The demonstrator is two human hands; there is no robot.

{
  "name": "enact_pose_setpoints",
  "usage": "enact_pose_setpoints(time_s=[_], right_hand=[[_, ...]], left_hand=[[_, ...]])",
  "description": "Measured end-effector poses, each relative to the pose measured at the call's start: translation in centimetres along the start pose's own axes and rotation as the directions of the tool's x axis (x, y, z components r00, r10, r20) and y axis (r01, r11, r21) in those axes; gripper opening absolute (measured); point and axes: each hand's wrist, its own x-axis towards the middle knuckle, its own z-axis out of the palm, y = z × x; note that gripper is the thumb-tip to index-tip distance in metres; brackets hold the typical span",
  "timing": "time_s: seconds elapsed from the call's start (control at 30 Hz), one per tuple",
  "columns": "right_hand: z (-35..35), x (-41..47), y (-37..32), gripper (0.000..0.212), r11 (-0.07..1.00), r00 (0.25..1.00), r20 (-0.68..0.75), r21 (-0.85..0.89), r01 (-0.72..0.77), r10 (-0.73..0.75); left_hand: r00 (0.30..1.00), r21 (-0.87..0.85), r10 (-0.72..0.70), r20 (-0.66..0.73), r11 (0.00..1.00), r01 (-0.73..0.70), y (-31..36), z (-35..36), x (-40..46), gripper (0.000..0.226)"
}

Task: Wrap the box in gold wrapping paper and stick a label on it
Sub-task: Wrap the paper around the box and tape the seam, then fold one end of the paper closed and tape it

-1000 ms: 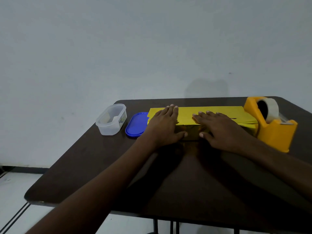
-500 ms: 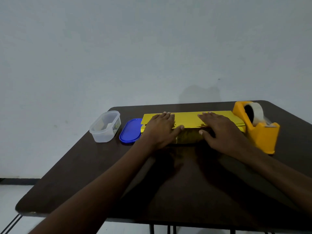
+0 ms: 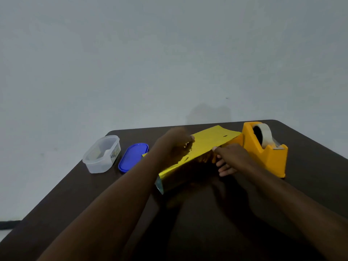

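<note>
Gold-wrapped box lifted and tilted near the far edge of the counter

The box in gold wrapping paper (image 3: 205, 149) is held off the counter (image 3: 188, 223) toward its far right corner, just beside the tape dispenser (image 3: 263, 147). The left hand (image 3: 173, 146) is curled over its top; the right hand (image 3: 229, 159) pinches its near edge. Untaped paper could be loosened or torn by the tilt, or the dispenser knocked

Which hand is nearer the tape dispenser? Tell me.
Right. The right hand grips the gold paper just beside the tape dispenser; the left hand holds the paper farther away.
</note>
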Motion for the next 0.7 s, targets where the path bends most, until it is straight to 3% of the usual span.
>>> enact_pose_setpoints(time_s=[0.1, 0.2, 0.27, 0.4, 0.57, 0.7], right_hand=[[-0.2, 1.0, -0.5, 0.048, 0.995, 1.0, 0.025, -0.1, 0.0, 0.002], [-0.3, 1.9, -1.9, 0.043, 0.991, 0.997, 0.043, -0.119, 0.062, -0.058], [-0.5, 2.3, -3.5, 0.037, 0.984, 0.99, 0.056, -0.116, 0.132, -0.126], [-2.1, 2.9, -7.4, 0.031, 0.956, 0.956, 0.002, 0.006, 0.293, -0.293], [-5.1, 3.0, -11.4, 0.062, 0.854, 0.862, 0.002, 0.141, 0.501, -0.507], [-7.0, 2.8, -13.2, 0.071, 0.801, 0.8, 0.068, 0.112, 0.588, -0.597]], left_hand=[[0.994, -0.23, -0.082, 0.065, 0.969, 0.095, -1.6, -0.5, -0.4, 0.04], [0.974, -0.54, -0.138, 0.177, 0.814, 0.214, -2.5, -1.1, -1.3, 0.044], [0.985, -0.628, -0.097, 0.142, 0.76, 0.165, -2.8, -2.0, -1.6, 0.039], [0.999, -0.713, -0.024, -0.034, 0.701, -0.008, -1.8, -5.4, -2.7, 0.013], [0.958, -0.657, 0.103, -0.266, 0.708, -0.259, -0.4, -10.2, -3.5, 0.052], [0.914, -0.518, 0.12, -0.387, 0.792, -0.323, 1.1, -12.2, -3.7, 0.067]])
